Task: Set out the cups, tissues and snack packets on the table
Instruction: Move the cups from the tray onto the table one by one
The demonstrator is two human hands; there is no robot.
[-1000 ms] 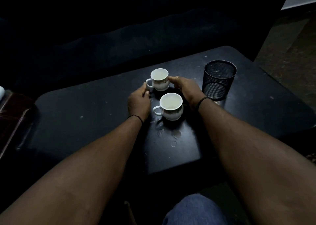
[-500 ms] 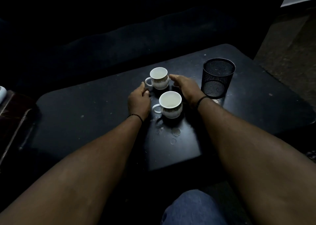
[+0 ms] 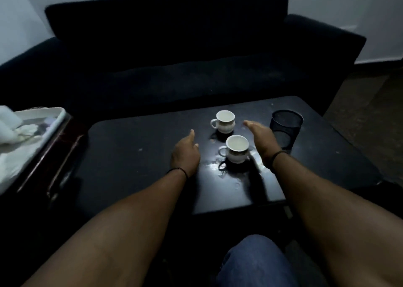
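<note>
Two white cups stand upright on the black table (image 3: 135,155), handles to the left. The far cup (image 3: 224,122) sits near the table's middle, and the near cup (image 3: 236,148) is just in front of it. My left hand (image 3: 185,153) hovers left of the cups with relaxed fingers, holding nothing. My right hand (image 3: 260,138) is to the right of the cups, fingers straight and pointing left, apart from both cups. White tissues (image 3: 13,127) lie on a tray at the far left. No snack packets are visible.
A black mesh holder (image 3: 285,129) stands on the table right of my right hand. A white tray (image 3: 56,116) rests on a dark side stand at the left. A dark sofa (image 3: 174,57) runs behind the table. Wet patches shine around the near cup.
Both hands have let go of the far cup and drawn back and apart. The camera has tilted up, bringing the sofa and the tray into view.
</note>
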